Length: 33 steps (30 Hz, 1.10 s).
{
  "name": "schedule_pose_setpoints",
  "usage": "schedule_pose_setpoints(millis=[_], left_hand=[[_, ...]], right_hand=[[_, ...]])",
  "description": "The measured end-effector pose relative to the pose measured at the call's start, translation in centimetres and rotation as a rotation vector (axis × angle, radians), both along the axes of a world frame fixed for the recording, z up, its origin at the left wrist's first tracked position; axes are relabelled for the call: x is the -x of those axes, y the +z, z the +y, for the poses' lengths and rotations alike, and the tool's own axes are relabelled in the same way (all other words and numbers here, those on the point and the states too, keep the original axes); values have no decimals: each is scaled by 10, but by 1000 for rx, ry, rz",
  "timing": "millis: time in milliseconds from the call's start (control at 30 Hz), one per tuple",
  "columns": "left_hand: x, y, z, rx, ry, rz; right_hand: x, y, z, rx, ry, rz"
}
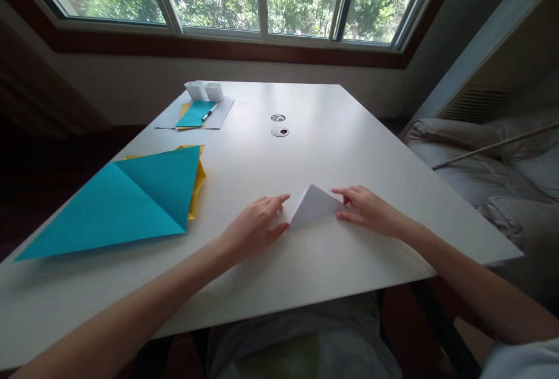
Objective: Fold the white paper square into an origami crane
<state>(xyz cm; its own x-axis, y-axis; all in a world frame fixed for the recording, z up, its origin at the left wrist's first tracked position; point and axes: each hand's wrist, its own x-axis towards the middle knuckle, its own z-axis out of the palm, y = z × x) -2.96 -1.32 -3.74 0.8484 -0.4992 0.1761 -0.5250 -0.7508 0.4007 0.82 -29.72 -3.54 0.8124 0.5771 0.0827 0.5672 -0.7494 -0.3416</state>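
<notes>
A small sheet of white paper folded to a triangle (315, 207) lies on the table in front of me, its peak pointing away. My left hand (259, 225) rests by its left corner, thumb tip at the corner and index finger stretched out above it. At the right corner is my right hand (367, 209), with thumb and index finger spread apart on either side of the paper's tip. Both hands look open; whether the fingertips press on the paper I cannot tell.
Left on the white table (349, 134) lies a large creased blue paper (131, 198) over yellow paper (198, 187). Farther back are small white containers (213, 92), a blue sheet (195, 114) and a pen (209, 112). Two round inserts (279, 131) sit mid-table; a cushioned seat (454, 152) stands right.
</notes>
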Motion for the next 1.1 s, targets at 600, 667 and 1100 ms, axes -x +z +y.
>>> schedule_pose_setpoints(millis=[600,667,1100], left_hand=[[-14,15,16,601,84,504],[-15,15,17,636,92,528],[-16,19,22,1086,207,1173]], right_hand=[[-44,13,51,-277,149,12],[-42,9,54,-314,135,-13],[-32,-3,53,-471,181,-256]])
